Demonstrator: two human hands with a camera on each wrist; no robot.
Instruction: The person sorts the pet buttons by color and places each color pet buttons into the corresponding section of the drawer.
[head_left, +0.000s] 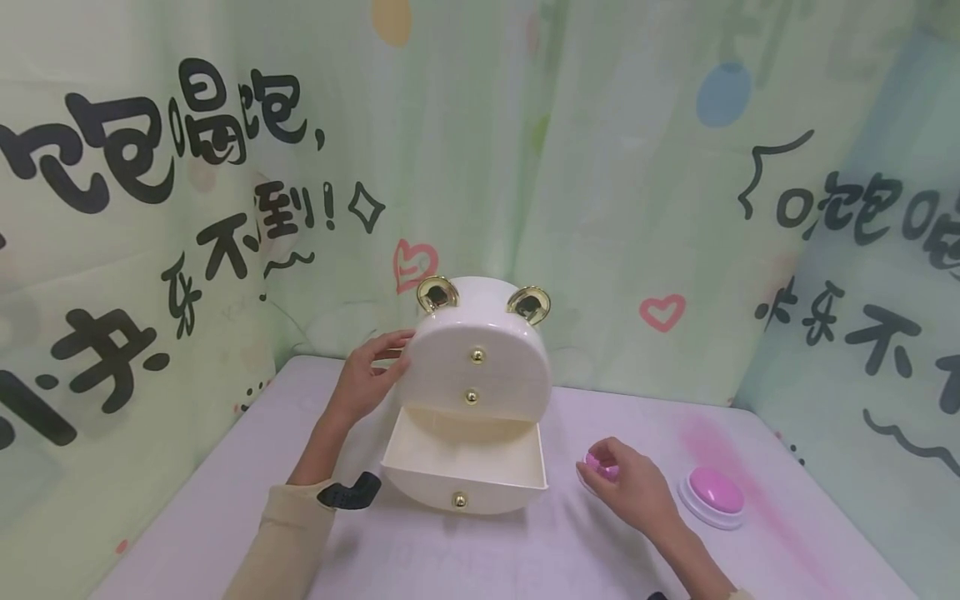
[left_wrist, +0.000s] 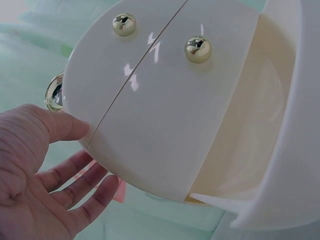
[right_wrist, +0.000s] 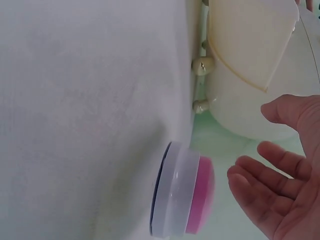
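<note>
Here the left hand steadies the drawer box with fingers wide; at four o'clock, the relaxed right hand hovers over a pink button. Knocked, the open bottom drawer could slide out.

Left hand raised, fingers straight and spread; right hand low, fingers relaxed

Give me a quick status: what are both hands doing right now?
Left hand open, steadying the cream drawer box. Bottom drawer pulled out. Right hand open over a pink button. Second pink button alongside; nothing blocking.
</note>
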